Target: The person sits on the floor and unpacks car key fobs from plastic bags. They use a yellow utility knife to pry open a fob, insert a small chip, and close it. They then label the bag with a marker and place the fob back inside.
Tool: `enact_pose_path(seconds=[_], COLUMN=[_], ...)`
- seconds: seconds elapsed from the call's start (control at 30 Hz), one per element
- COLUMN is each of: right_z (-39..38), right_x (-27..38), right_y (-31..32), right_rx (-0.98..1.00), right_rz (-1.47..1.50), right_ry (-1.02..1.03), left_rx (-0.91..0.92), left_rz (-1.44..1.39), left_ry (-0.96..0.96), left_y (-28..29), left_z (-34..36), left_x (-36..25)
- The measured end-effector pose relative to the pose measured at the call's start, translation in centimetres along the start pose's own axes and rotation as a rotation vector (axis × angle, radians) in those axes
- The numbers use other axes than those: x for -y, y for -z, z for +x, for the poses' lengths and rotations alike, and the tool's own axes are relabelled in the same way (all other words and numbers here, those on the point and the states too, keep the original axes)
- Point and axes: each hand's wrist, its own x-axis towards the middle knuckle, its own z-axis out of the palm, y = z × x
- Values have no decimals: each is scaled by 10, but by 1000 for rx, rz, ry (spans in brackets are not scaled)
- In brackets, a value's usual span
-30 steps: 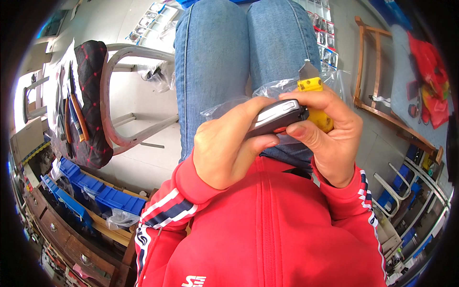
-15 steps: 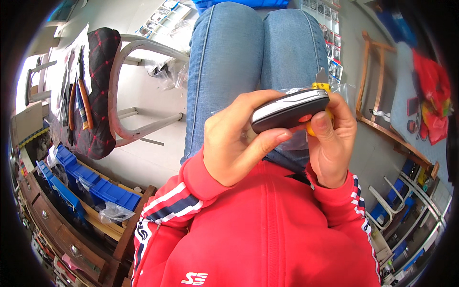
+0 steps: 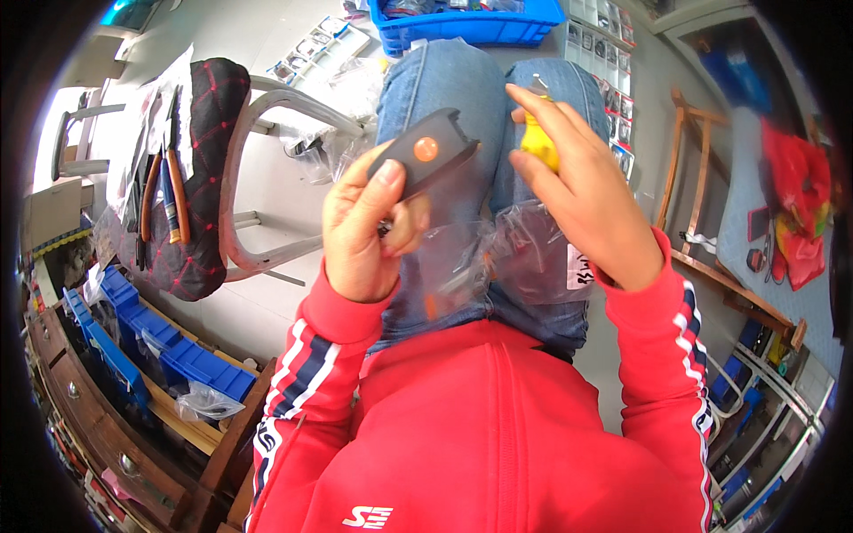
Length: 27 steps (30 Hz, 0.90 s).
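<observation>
My left hand (image 3: 364, 233) grips a black plastic casing (image 3: 416, 153) between thumb and fingers. An orange round spot sits on its face, and its far end is notched. Something small and dark shows between the lower fingers, too little of it to name. In my right hand (image 3: 577, 169) is a short yellow-handled tool (image 3: 538, 147), its small metal tip pointing away from me over my right knee. Casing and tool are apart. Below them, a clear plastic bag (image 3: 533, 258) with a white label lies across my lap.
On the left, pliers-like tools with orange-brown handles (image 3: 180, 209) rest on a black quilted stool seat (image 3: 218, 115). Beyond my knees stands a blue crate (image 3: 471, 31). Blue bins (image 3: 209, 360) sit by a wooden drawer cabinet (image 3: 89, 409). A wooden frame (image 3: 702, 178) is at right.
My hands have moved apart and away from my body. The casing, earlier edge-on between both hands, is now in the left hand only, face showing; the yellow-handled tool is in the right.
</observation>
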Motion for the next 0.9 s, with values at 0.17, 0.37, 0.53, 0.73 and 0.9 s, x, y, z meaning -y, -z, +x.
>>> enact_pose_path(seconds=[0.17,0.37,0.53,0.73,0.9], right_z=[12,4,-10,-41,-61], right_x=[-5,19,32,31,29], right_y=[-10,8,-1,9,10], right_rx=[-18,-106,-80,111,66], right_rz=[-79,354,696,846,494], right_ry=[-45,-268,-284,-188,38], left_rx=[21,78,187,382,335], left_rz=[-68,-95,74,228,265], left_ry=[44,79,69,135,86], left_y=[-3,-13,-33,-41,-47], left_z=[7,18,5,-26,-44], left_x=[1,1,8,7,16])
